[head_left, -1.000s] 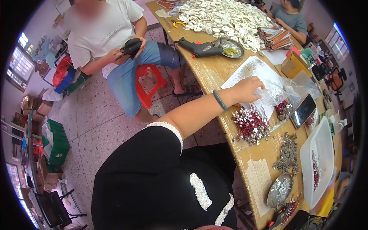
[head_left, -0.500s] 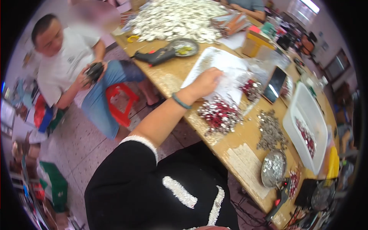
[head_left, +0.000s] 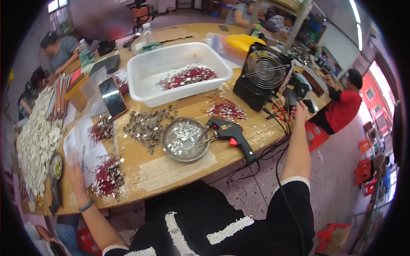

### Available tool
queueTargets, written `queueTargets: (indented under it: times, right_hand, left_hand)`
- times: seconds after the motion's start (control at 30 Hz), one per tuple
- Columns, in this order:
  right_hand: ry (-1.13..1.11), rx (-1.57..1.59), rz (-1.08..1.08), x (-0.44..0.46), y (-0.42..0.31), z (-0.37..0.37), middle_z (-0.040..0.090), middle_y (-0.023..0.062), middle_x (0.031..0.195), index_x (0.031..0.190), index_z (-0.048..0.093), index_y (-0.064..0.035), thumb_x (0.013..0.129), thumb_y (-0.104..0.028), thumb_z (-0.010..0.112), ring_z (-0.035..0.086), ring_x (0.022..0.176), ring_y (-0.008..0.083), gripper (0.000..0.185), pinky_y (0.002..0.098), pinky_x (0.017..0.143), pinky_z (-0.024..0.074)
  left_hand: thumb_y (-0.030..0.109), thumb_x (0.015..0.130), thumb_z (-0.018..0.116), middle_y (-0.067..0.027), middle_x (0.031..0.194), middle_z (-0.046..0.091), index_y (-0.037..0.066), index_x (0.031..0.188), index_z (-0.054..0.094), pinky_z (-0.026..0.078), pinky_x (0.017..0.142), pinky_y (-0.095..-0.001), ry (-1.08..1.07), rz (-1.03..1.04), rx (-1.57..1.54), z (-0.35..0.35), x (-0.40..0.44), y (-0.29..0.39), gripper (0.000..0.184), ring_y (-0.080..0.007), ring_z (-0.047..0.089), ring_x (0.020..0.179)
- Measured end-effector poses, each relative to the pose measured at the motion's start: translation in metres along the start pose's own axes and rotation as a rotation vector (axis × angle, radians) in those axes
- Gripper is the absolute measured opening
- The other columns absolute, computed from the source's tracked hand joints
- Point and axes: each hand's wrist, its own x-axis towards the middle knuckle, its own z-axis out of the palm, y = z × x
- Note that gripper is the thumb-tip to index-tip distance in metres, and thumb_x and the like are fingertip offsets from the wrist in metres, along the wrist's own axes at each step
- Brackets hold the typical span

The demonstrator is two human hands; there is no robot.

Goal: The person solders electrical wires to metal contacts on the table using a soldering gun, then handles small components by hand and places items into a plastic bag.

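Observation:
My left hand [head_left: 77, 179] reaches over the left edge of a white paper sheet [head_left: 87, 147], its fingers blurred against clear plastic; what they hold is unclear. Beside it lies a bunch of red stems with silvery tips [head_left: 108, 177]. My right hand [head_left: 300, 112] is stretched out to the right of a black fan [head_left: 265, 70], fingers curled in at a dark object [head_left: 291, 97] among cables; what they grip is too small to tell. Between my arms, a black glue gun [head_left: 232, 135] rests with its nozzle at a round metal dish [head_left: 186, 139] of shiny pieces.
A white bin [head_left: 179, 91] with red-stemmed pieces stands behind the dish. Nearby are a phone [head_left: 112, 97], a pile of small metal parts [head_left: 147, 126] and white discs [head_left: 40, 136]. Cables hang off the front edge. A person in red [head_left: 347, 106] sits at the right.
The view has swung to the right. My right hand and arm have come into view by the fan. My left hand still reaches over the paper, now at the left of the view.

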Motion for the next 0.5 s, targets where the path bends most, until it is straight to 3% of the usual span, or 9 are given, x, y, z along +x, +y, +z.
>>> queueTargets:
  times: [0.03, 0.13, 0.23, 0.27, 0.47, 0.5]
  right_hand:
    - [0.005, -0.064, 0.001, 0.004, -0.005, 0.001, 0.061, 0.0065, 0.073, 0.116, 0.056, -0.0046, 0.085, -0.021, 0.062, 0.054, 0.05, 0.0123, 0.035, 0.0248, 0.042, 0.0439]
    - [0.2, -0.411, -0.299, 0.049, 0.012, 0.004, 0.065, 0.0173, 0.1, 0.123, 0.051, -0.0041, 0.079, -0.02, 0.061, 0.064, 0.089, 0.0284, 0.048, 0.0356, 0.078, 0.0502]
    - [0.245, -0.627, -0.254, 0.018, -0.049, 0.006, 0.058, 0.0198, 0.118, 0.126, 0.051, -0.0061, 0.074, -0.02, 0.055, 0.054, 0.111, 0.0333, 0.054, 0.0376, 0.096, 0.04]
    - [0.187, -0.724, -0.256, 0.03, -0.044, 0.005, 0.058, 0.0192, 0.119, 0.128, 0.051, -0.0106, 0.073, -0.02, 0.051, 0.054, 0.111, 0.0344, 0.056, 0.0397, 0.095, 0.041]
    - [-0.006, -0.828, 0.003, 0.016, -0.079, 0.011, 0.056, 0.0187, 0.122, 0.135, 0.043, -0.0139, 0.073, -0.02, 0.051, 0.053, 0.114, 0.0304, 0.063, 0.0385, 0.095, 0.0415]
    - [-0.001, -0.803, -0.009, 0.017, -0.075, 0.012, 0.059, 0.0166, 0.104, 0.135, 0.044, -0.0137, 0.072, -0.019, 0.051, 0.055, 0.092, 0.027, 0.063, 0.037, 0.079, 0.043]
  left_hand:
    - [0.008, 0.091, 0.043, -0.0143, 0.131, 0.048, -0.006, 0.127, 0.046, 0.03, 0.104, -0.0323, 0.001, -0.037, -0.057, 0.003, 0.002, -0.001, 0.039, -0.0229, 0.043, 0.123]
    - [0.007, 0.091, 0.043, -0.0148, 0.132, 0.047, -0.006, 0.129, 0.044, 0.03, 0.104, -0.0322, 0.053, -0.074, -0.088, 0.008, 0.001, 0.019, 0.04, -0.0226, 0.043, 0.123]
    - [0.007, 0.091, 0.043, -0.0147, 0.132, 0.048, -0.006, 0.129, 0.044, 0.031, 0.103, -0.032, 0.064, -0.104, -0.106, 0.008, 0.002, 0.018, 0.041, -0.0225, 0.043, 0.122]
    - [0.007, 0.091, 0.043, -0.0147, 0.131, 0.048, -0.006, 0.129, 0.044, 0.031, 0.103, -0.0319, 0.066, -0.115, -0.128, 0.008, 0.003, 0.013, 0.04, -0.0224, 0.044, 0.122]
    - [0.004, 0.088, 0.044, -0.0149, 0.123, 0.055, -0.007, 0.123, 0.05, 0.035, 0.099, -0.032, -0.029, -0.011, -0.037, 0.004, 0.007, -0.004, 0.037, -0.0227, 0.05, 0.115]
    - [0.004, 0.088, 0.044, -0.015, 0.122, 0.056, -0.007, 0.122, 0.05, 0.036, 0.098, -0.0321, -0.02, -0.006, -0.017, 0.003, 0.006, -0.003, 0.036, -0.0229, 0.05, 0.114]
